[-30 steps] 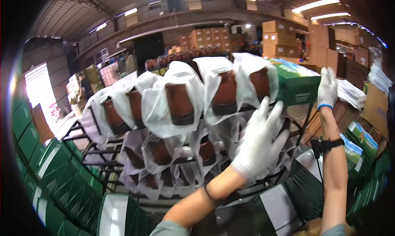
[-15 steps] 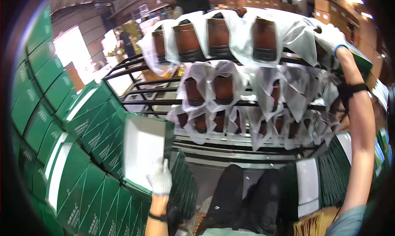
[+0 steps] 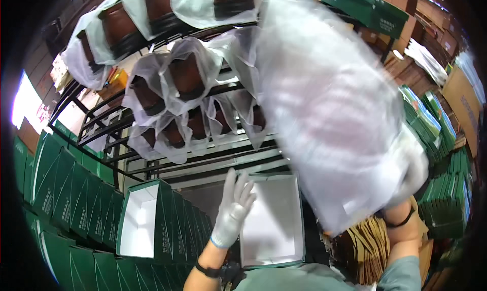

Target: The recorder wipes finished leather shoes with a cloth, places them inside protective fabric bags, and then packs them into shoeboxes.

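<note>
Plastic bag [image 3: 335, 113] swings above the open green box [image 3: 271, 222], right hand [image 3: 413, 169] gripping it; left hand [image 3: 234, 207], fingers spread, steadies the box rim.

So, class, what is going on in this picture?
A person in white gloves works in front of a metal rack that holds brown items in clear plastic bags. The right hand holds a large bagged item, blurred, above an open green box with a white inside. The left hand rests at that box's left edge. A second open box stands to the left among stacked green boxes.
</note>
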A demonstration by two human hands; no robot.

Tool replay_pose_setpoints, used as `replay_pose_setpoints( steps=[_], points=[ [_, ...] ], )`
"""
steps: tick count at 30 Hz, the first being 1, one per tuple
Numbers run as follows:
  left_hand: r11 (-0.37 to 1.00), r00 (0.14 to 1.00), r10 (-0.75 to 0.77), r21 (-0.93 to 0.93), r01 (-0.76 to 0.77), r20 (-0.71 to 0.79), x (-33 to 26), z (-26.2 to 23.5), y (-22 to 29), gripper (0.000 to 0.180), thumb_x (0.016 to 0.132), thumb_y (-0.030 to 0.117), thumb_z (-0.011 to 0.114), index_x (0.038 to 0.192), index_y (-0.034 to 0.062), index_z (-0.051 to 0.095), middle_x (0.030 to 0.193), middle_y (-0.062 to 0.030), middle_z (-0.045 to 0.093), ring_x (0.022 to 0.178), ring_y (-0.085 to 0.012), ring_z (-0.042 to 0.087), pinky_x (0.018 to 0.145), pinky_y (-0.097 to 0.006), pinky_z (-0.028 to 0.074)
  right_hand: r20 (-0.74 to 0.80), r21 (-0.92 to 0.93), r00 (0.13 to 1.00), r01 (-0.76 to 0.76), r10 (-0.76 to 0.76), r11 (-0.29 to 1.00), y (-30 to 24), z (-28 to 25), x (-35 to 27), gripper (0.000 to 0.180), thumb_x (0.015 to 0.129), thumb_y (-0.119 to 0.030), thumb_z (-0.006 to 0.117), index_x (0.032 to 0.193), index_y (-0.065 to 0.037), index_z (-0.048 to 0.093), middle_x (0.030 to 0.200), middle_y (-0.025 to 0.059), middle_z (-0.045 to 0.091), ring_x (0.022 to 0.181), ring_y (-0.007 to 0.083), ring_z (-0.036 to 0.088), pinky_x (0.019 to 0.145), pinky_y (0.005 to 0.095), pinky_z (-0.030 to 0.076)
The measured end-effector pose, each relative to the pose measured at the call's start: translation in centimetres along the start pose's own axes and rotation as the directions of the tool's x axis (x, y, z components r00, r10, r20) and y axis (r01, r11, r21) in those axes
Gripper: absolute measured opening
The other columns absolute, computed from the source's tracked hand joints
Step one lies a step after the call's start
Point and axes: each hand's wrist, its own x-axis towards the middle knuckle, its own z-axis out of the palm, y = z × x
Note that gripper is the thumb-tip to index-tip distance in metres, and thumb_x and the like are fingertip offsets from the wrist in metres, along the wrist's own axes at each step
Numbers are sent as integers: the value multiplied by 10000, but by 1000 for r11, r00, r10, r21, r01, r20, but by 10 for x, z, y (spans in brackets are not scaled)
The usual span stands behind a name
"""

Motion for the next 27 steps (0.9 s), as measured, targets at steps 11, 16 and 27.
replay_pose_setpoints(
  steps=[11, 16, 27],
  points=[
    [-20, 976, -187, 994, 107, -109, 51, 25, 8, 694, 877, 373, 826, 1490, 126, 612, 1319, -242, 734, 1132, -475, 730, 987, -497, 587, 712, 531, 540, 4, -449, 847, 18, 55, 68, 136, 904, -289, 781, 858, -161, 776, 728, 99, 680, 677, 350, 698, 605, 451, 559],
    [-358, 971, 72, 914, -189, 229, 45, -6, -33, 642, 799, 389, 866, 1366, 130, 710, 1439, -226, 622, 1410, -359, 535, 1225, -507, 390, 800, 588, 94, -312, -592, 746, 12, 99, 105, 191, 883, -239, 769, 929, -58, 811, 862, 172, 739, 728, 389, 697, 660, 446, 576],
    [343, 938, 325, 909, -239, 124, 48, 2, -7, 469, 927, 82, 632, 1381, -35, 652, 1536, -292, 605, 1446, -445, 572, 1219, -514, 430, 566, 92, 787, -356, 246, 930, 101, 114, -67, 441, 898, -292, 780, 1262, -49, 731, 1153, 183, 743, 1091, 417, 695, 969, 490, 578]
  ],
)
